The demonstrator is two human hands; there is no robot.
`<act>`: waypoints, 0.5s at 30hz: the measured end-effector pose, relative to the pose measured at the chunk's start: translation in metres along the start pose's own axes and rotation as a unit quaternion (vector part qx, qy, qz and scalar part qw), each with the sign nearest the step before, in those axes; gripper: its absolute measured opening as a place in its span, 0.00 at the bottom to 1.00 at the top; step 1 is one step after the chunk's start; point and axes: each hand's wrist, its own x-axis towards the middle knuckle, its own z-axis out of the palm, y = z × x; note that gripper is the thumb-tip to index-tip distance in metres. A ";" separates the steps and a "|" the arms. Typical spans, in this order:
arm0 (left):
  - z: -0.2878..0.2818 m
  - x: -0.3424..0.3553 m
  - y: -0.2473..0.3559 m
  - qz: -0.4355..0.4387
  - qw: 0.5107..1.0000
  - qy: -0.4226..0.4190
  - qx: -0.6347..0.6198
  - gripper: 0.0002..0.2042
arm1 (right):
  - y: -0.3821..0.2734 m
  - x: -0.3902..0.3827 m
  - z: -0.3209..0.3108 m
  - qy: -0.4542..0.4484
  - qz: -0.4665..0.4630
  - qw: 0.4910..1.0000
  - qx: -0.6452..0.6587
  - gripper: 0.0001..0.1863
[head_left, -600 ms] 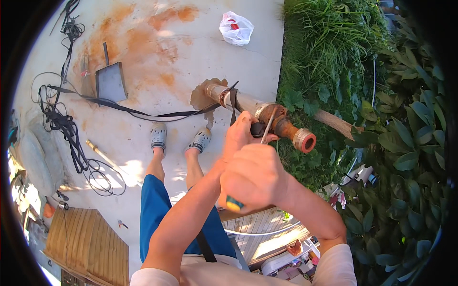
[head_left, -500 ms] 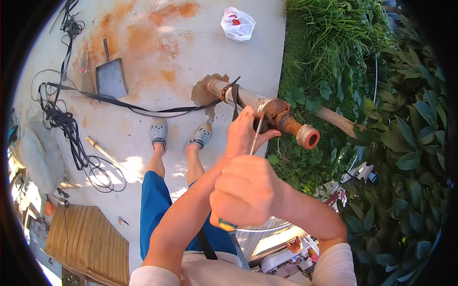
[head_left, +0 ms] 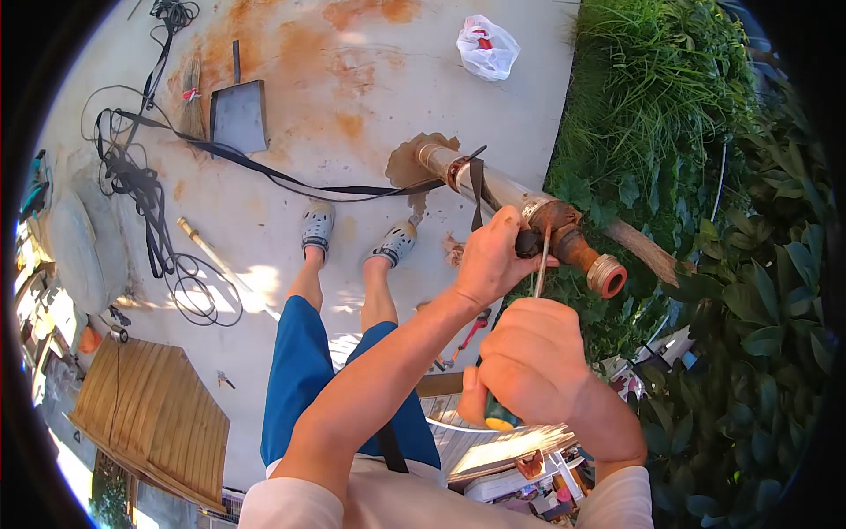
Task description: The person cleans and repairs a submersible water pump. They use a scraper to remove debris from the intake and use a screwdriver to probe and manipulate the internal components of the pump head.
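A long metal pipe (head_left: 500,190) stands in front of me, ending in a rusty fitting (head_left: 573,247) with a threaded, red-rimmed outlet (head_left: 606,276). My left hand (head_left: 493,256) is closed around a dark part beneath the fitting, which the fingers mostly hide. In a closed fist, my right hand (head_left: 533,357) grips a screwdriver by its green and yellow handle (head_left: 502,416). The screwdriver's thin shaft (head_left: 541,275) rises from the fist, past my left thumb, to the fitting. Whether its tip touches or sits in something there, I cannot tell. A black strap (head_left: 477,189) loops round the pipe.
The strap and cords (head_left: 141,189) trail across the concrete floor. A dustpan (head_left: 238,115), a small broom (head_left: 191,97) and a white plastic bag (head_left: 487,48) lie beyond. A pole (head_left: 207,247) is at left, a wooden lid-like panel (head_left: 150,414) lower left. Grass (head_left: 652,88) and shrubs border the right.
The whole view has shifted. My right fist has moved right relative to the pipe, and the screwdriver's tip now shows against the rusty fitting instead of at its collar. My left hand stays at the fitting.
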 end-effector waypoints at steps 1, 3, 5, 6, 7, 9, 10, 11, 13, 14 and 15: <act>-0.001 0.005 -0.001 -0.003 1.000 0.001 -0.012 0.28 | 0.011 0.001 0.001 -0.004 -0.001 0.999 -0.036 0.14; 0.002 0.003 0.002 0.002 1.000 0.000 -0.001 0.27 | 0.015 0.005 -0.009 0.000 0.029 0.996 -0.081 0.12; -0.002 0.002 0.011 -0.002 1.000 -0.005 0.005 0.27 | 0.005 0.002 -0.012 0.043 0.039 0.995 -0.086 0.13; -0.002 0.002 0.008 -0.003 1.000 -0.015 0.014 0.27 | -0.001 0.005 -0.014 0.010 0.023 0.999 -0.046 0.13; -0.005 0.003 0.007 -0.010 1.000 -0.013 0.013 0.27 | -0.007 0.010 -0.010 -0.012 -0.008 0.999 -0.036 0.13; -0.013 0.002 0.006 0.053 0.998 0.005 0.017 0.30 | -0.016 0.006 0.005 -0.036 -0.028 0.999 0.004 0.14; -0.018 0.000 0.004 0.018 0.999 -0.033 0.016 0.35 | -0.019 0.007 0.011 -0.031 -0.020 0.999 0.033 0.14; -0.023 -0.003 0.002 0.014 0.999 -0.029 0.015 0.35 | -0.022 0.006 0.016 -0.036 -0.020 0.998 0.037 0.14; -0.038 -0.009 -0.004 0.058 0.996 0.001 0.071 0.44 | -0.025 0.006 0.025 -0.035 0.013 0.998 0.052 0.13; -0.052 -0.013 -0.014 0.054 0.996 -0.033 0.064 0.49 | -0.024 0.006 0.031 -0.039 0.028 0.997 0.066 0.12; -0.067 -0.020 -0.029 0.050 0.994 -0.039 0.086 0.50 | -0.021 0.005 0.039 -0.047 0.030 0.996 0.067 0.12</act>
